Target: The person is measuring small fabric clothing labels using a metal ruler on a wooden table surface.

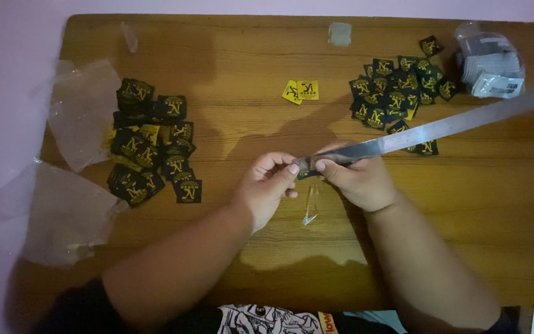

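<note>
Your two hands meet over the wooden table (230, 80), pinching one small dark label.

Left hand (266, 185) fingertips clamp the label (307, 175) against the near end of a long metal ruler (440, 127), which your right hand (356, 179) grasps. Outward, black-and-yellow label piles lie left (149, 148) and right (397, 93); two yellow labels (301, 91) sit between.

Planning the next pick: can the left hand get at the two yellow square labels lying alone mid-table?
Probably yes: bare wood lies between the left hand and the two yellow square labels, though its grip already pinches a small dark label.
</note>
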